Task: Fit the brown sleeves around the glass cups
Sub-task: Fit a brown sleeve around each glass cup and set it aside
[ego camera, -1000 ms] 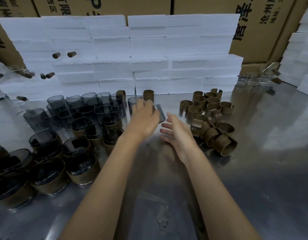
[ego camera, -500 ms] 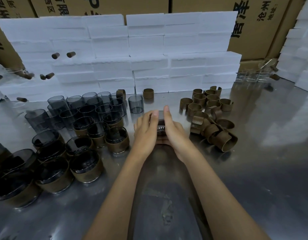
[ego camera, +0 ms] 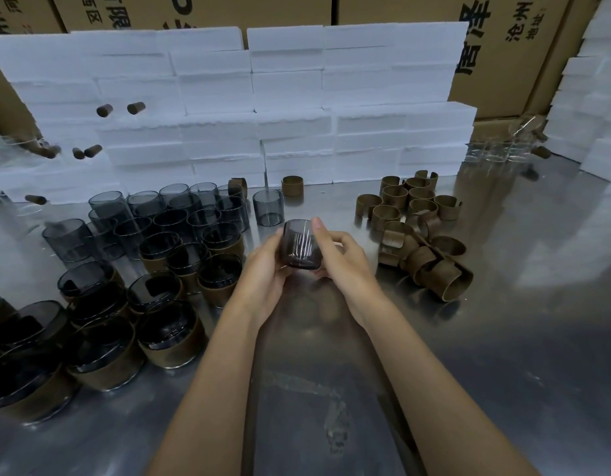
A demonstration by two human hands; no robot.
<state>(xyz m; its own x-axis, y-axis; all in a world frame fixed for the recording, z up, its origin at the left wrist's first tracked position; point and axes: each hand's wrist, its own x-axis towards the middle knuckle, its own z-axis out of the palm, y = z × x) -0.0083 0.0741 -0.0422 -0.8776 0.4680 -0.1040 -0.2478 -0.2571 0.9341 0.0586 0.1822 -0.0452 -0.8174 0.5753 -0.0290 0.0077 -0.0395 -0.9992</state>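
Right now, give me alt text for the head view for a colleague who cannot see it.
Both hands, left hand and right hand, hold one smoky glass cup above a steel table. Sleeved cups cluster left; loose brown sleeves lie right.

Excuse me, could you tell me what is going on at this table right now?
A person is fitting brown sleeves onto smoky glass cups. Both the left hand and the right hand hold one bare cup above the steel table. Loose sleeves lie to the right; sleeved cups stand to the left.
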